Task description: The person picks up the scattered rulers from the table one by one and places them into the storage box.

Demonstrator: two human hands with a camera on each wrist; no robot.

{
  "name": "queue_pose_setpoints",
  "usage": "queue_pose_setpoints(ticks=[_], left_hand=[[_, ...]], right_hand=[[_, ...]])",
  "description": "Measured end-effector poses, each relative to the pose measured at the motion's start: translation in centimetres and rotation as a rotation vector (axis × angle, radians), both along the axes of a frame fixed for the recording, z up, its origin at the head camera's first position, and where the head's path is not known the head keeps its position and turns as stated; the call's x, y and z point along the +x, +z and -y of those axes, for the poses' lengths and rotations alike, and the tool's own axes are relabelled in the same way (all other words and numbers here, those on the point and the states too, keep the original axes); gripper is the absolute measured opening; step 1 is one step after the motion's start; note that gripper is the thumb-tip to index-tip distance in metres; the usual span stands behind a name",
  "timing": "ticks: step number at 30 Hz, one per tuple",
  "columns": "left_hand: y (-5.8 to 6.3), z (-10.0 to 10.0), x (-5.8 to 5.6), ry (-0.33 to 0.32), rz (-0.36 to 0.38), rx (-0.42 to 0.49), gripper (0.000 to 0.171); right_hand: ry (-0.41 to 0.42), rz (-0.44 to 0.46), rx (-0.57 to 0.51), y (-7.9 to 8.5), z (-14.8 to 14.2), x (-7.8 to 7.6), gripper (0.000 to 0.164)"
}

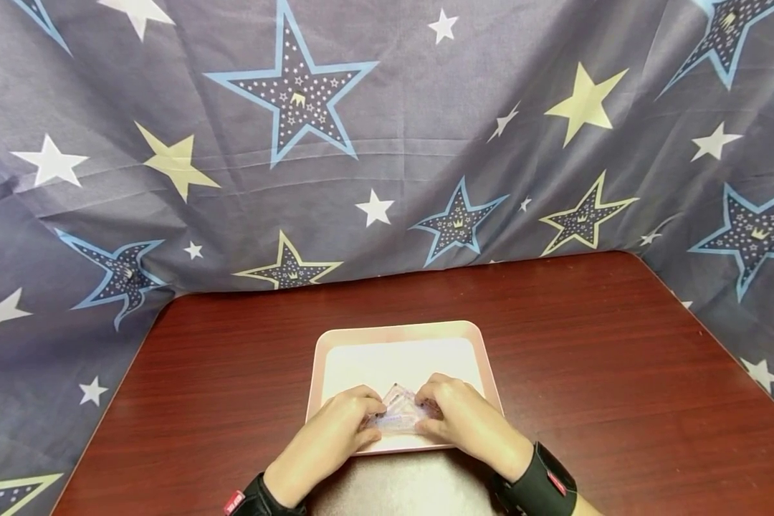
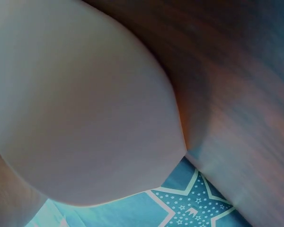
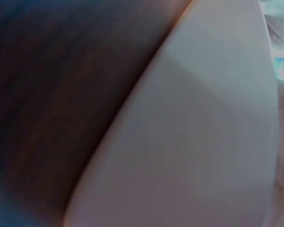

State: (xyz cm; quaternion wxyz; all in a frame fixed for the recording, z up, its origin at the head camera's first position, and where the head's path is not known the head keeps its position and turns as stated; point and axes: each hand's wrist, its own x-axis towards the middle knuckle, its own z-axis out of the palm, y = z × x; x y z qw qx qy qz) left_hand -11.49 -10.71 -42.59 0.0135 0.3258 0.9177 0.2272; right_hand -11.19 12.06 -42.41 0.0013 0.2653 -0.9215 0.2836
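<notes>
A clear, faintly purple see-through piece (image 1: pixel 398 411) with a triangular top shows between the two hands in the head view, over the front part of a shallow pink tray (image 1: pixel 396 332) with a white inside. My left hand (image 1: pixel 337 428) grips its left side with curled fingers and thumb. On the right side, my right hand (image 1: pixel 466 416) holds it likewise, its thumb nearer the front. The fingers hide both side edges of the piece. In the left wrist view the tray's pale outer wall (image 2: pixel 90 104) fills much of the picture; the same wall (image 3: pixel 180 132) dominates the right wrist view.
The tray stands on a dark red wood-grain table (image 1: pixel 593 373). A bright glare patch (image 1: pixel 403 487) lies in front of it. Behind and at both sides hangs a grey curtain (image 1: pixel 387 143) printed with stars. Black bands (image 1: pixel 542 484) circle the wrists.
</notes>
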Motion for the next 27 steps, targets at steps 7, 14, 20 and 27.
queue_pose_setpoints(ticks=[7,14,20,27], left_hand=[[-0.12,-0.20,0.13,0.032,-0.023,0.007,0.017],[-0.06,-0.43,0.30,0.055,-0.050,0.017,0.015],[-0.06,-0.66,0.53,0.045,-0.086,-0.003,0.013],[-0.25,-0.66,0.52,0.051,-0.107,-0.013,0.012]], right_hand=[[0.032,-0.019,0.022,0.03,-0.14,0.01,0.027],[0.038,-0.061,0.033,-0.04,-0.16,-0.07,0.020],[0.036,-0.066,0.037,-0.05,-0.25,-0.01,0.020],[0.036,-0.067,0.043,-0.16,-0.25,0.14,0.020]])
